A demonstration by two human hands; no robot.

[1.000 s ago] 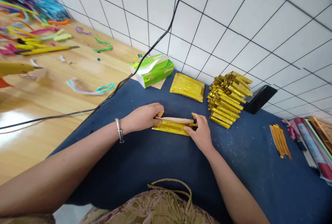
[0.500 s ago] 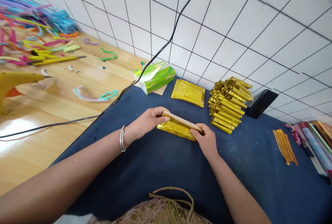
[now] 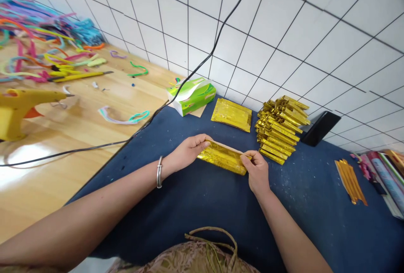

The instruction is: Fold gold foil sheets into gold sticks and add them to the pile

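Pinching the foil piece [image 3: 222, 158] at its two ends, both hands hold it over the middle of the blue worktop [image 3: 202, 205]. The left hand [image 3: 189, 151] is clamped on the left end, thumb on top, its forearm slanting in from the lower left; the right hand [image 3: 257, 169] is clamped on the right end, its forearm angling up from the lower right. The wrists stand well apart.

Both elbows are out of view, and the fingers behind the foil piece are mostly hidden. Whether its underside touches the worktop I cannot tell.

Its long axis runs left to right, the right end slanting nearer the worktop's near edge; a pale strip shows along its far edge. Toward the worktop's far edge lie flat foil sheets [image 3: 232, 114] and a foil pile [image 3: 277, 132].
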